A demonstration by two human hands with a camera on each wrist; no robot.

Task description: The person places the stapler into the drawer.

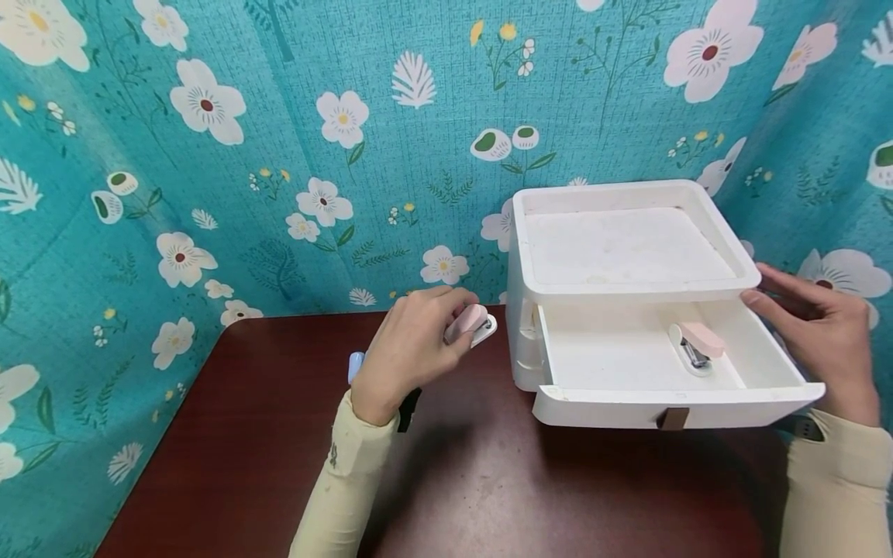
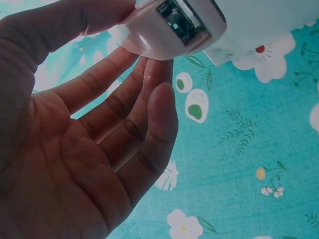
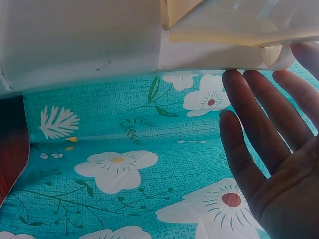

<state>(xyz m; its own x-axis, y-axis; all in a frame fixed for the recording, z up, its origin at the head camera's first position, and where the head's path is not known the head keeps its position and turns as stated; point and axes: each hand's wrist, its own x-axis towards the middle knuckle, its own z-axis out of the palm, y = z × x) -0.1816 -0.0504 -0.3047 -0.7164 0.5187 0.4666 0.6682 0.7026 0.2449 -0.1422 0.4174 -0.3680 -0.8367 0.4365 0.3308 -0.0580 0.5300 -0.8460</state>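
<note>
Over the table, left of the drawer unit, my left hand (image 1: 418, 341) pinches a small pink and white stapler (image 1: 470, 323) between thumb and fingertips. The left wrist view shows the stapler (image 2: 167, 30) close up at the top. A second pink and white stapler (image 1: 699, 347) lies inside the pulled-out drawer (image 1: 607, 356), toward its right side. My right hand (image 1: 826, 333) touches the right side of the white drawer unit (image 1: 725, 225) near its top rim. In the right wrist view its fingers (image 3: 269, 109) are extended, with tips against the unit's edge.
The unit has a shallow tray top (image 1: 621, 244) and a brown pull tab (image 1: 673, 418) on the drawer front. It stands on a dark red-brown table (image 1: 279, 442). A teal floral curtain (image 1: 418, 155) hangs behind and at both sides.
</note>
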